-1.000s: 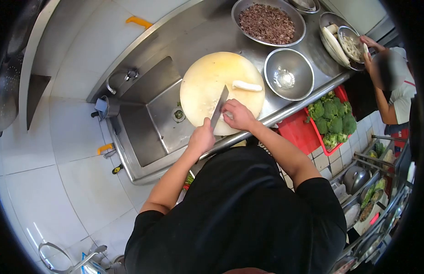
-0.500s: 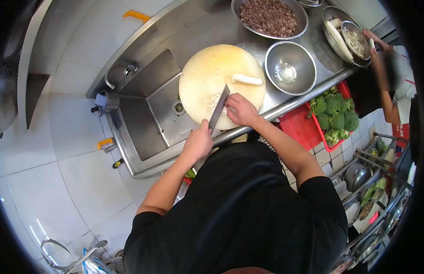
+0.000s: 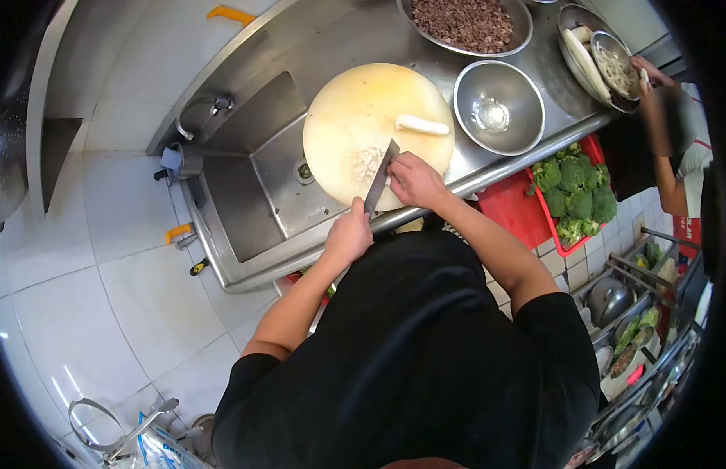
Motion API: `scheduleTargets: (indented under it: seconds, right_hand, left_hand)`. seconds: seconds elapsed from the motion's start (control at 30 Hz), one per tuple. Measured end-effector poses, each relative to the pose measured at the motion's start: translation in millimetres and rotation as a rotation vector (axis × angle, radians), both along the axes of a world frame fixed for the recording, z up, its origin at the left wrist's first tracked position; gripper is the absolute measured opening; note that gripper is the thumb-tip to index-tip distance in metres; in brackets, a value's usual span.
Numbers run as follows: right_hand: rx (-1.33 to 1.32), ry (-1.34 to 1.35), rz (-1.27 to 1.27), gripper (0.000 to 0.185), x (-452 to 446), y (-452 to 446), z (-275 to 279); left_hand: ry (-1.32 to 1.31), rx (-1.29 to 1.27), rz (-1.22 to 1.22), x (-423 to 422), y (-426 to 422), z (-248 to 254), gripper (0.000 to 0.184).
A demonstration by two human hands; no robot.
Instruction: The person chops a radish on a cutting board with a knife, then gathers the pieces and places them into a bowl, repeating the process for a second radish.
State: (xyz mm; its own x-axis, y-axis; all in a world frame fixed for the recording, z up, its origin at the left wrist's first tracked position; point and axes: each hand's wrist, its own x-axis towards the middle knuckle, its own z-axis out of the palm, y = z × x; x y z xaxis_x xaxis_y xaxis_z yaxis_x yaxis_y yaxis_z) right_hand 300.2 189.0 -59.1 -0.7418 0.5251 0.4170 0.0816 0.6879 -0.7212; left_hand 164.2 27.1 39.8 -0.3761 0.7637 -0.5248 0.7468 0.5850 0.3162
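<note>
So, the left hand point(image 3: 350, 233) wraps the handle end of a knife point(image 3: 382, 175), its blade around six o'clock on the round board point(image 3: 343, 109). The right hand point(image 3: 417, 181) curls beside it toward five; whether it grips anything, I cannot tell. Chopped white pieces point(image 3: 366, 166) lie near seven, a longer white piece point(image 3: 422, 125) near three.

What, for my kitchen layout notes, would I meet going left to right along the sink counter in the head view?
Tap, left hand, knife, right hand, steel bowl beside the chopping board, far-right bowl.
</note>
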Motion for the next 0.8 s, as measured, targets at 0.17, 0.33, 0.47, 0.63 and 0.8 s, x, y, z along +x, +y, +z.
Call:
scheduleTargets:
  seconds: [0.17,0.33,0.47,0.63,0.8]
  right_hand:
    - [-0.014,-0.002,0.007,0.01,6,3,10]
    - [-0.024,-0.042,0.009,0.01,11,5,-1]
    - [-0.037,-0.062,0.019,0.01,13,6,-1]
    - [-0.005,-0.012,0.015,0.009,18,7,2]
    - [0.001,-0.021,0.005,0.008,23,2,-1]
  left_hand:
    - [0.016,0.037,-0.068,-11,14,23,0.024]
    - [0.002,-0.047,-0.032,5,-5,15,0.024]
    - [0.027,0.043,-0.044,8,7,3,0.023]
    - [0.018,0.007,-0.034,15,1,22,0.024]
    - [0.041,0.092,-0.037,21,13,-3,0.023]
